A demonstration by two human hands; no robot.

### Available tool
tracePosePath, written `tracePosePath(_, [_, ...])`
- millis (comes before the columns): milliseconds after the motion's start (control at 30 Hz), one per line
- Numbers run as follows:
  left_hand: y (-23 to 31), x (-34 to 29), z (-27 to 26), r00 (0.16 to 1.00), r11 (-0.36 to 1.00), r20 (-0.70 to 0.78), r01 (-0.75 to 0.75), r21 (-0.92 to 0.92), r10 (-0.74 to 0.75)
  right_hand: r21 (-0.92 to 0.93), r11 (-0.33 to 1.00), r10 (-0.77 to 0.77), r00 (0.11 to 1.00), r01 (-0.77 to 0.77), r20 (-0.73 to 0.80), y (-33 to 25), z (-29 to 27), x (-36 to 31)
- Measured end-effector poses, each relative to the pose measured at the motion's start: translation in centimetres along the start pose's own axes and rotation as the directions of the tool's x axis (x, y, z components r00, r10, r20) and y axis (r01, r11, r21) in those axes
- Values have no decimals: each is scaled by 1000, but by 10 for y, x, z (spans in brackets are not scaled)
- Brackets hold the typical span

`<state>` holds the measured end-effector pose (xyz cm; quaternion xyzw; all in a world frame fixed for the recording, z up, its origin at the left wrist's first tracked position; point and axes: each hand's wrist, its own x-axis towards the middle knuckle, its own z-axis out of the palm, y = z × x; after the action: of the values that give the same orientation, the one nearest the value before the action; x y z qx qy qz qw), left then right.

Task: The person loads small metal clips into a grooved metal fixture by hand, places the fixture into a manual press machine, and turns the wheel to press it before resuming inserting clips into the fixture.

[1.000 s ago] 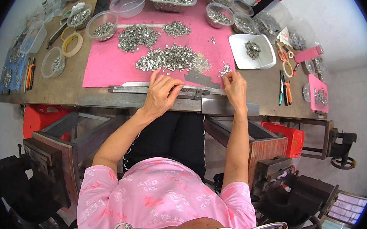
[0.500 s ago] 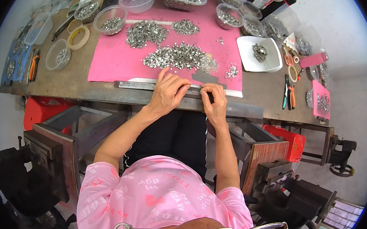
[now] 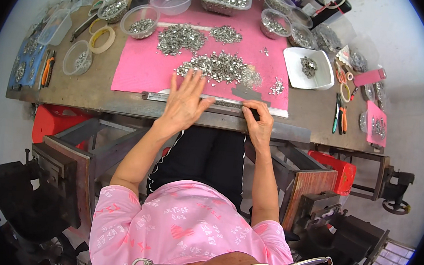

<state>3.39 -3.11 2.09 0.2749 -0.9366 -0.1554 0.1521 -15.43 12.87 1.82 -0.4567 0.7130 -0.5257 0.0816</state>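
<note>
My left hand (image 3: 184,99) lies open and palm down, fingers spread, across a narrow metal rail (image 3: 219,102) with a row of small dark pieces along it. Its fingertips reach the near edge of a heap of small shiny metal pieces (image 3: 219,66). At the rail's right end my right hand (image 3: 260,122) is closed, thumb and forefinger pinched together; what they hold is hidden. Just beyond the right hand is a flat grey strip (image 3: 246,93). The rail runs along the front edge of a pink mat (image 3: 132,71).
More heaps of metal pieces (image 3: 181,39) lie farther back. Around the mat stand clear tubs (image 3: 140,22) and a white tray (image 3: 296,77). Tape rolls (image 3: 101,40) are at left, pliers (image 3: 342,120) at right. A metal bar (image 3: 203,121) edges the table; vises (image 3: 323,208) stand below.
My left hand has opened from a pinch at the rail, shifted left and spread its fingers toward the heap. The right hand stays pinched at the rail. The whole view has shifted slightly.
</note>
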Motion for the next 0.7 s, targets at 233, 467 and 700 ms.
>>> tracePosePath(233, [19,0,1,977,957,11,-206,-202,213,-97,994,-55,998,55,10,-2,3,0])
tracePosePath(467, [-22,12,-21,977,913,-213,-62,-404,-29,-201,961,-180,982,188,57,-10,1,16])
tracePosePath(700, [-32,21,-9,971,944,-181,-199,-263,155,-223,856,-375,858,466,352,-13,48,56])
